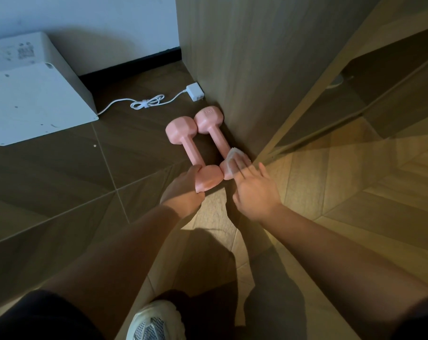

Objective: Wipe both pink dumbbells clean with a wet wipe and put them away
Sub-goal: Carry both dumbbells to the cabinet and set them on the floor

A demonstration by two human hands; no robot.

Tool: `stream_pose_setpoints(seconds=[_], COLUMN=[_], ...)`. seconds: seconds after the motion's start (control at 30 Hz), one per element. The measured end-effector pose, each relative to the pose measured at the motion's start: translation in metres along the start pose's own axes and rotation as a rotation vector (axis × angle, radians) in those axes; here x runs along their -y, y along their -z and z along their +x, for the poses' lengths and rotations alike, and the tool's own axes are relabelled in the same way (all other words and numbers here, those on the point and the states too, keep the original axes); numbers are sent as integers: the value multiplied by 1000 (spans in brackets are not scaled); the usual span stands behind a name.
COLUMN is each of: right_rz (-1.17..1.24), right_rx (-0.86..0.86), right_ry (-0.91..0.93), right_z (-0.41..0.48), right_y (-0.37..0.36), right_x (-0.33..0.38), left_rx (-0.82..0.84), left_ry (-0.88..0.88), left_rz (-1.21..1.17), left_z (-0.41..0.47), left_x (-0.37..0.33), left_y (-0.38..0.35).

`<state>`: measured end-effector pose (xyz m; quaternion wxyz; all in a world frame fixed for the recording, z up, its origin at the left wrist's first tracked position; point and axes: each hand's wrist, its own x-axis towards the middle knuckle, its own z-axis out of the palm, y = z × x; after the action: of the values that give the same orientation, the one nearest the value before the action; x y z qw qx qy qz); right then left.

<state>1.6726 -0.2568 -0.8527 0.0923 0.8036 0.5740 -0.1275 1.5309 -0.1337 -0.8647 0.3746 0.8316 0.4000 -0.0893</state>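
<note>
2 arms extended forward, downward. Left hand (183,190) curled round left dumbbell (192,149) end. Right hand (255,192) flat, fingers straight, pressing wet wipe (231,158).

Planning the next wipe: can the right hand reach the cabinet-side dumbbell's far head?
Likely yes: nothing covers the far head; the right hand rests on that dumbbell, though the cabinet crowds one side.

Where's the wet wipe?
In the head view, the wet wipe lies under the right hand on the near end of the right dumbbell, beside the wooden cabinet.
</note>
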Motion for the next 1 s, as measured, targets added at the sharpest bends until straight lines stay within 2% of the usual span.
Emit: stream_pose_setpoints(seconds=[0.1, 0.27, 0.33, 0.47, 0.63, 0.77, 0.87, 0.93, 1.0], right_rz=[-38, 187, 198, 73, -87, -53, -120, -16, 303], right_rx=[5, -105, -175, -206, -279, -377, -398, -360, -279], right_ry=[77, -225, -247, -114, 220, 197, 235, 214, 48], right_z=[-2, 9, 15, 24, 28, 29, 30, 28, 24], right_y=[-4, -7, -6, -4, -13, -9, 1, 5, 10], right_x=[2, 8, 6, -5, -6, -10, -14, -13, -8], left_rx=[1, -5, -6, 26, 71, 80, 80, 88, 81], left_ry=[7, 3, 2, 0, 15, 14, 2, -2, -30], left_rz=[8, 9, 16, 39, 64, 72, 85, 93, 136], left_z=[-1, -2, -2, 0, 3, 6, 3, 0, -4], left_x=[-1, -3, -3, -4, -3, -3, -4, -5, -11], left_y=[1, 1, 1, 3, 6, 8, 10, 13, 20])
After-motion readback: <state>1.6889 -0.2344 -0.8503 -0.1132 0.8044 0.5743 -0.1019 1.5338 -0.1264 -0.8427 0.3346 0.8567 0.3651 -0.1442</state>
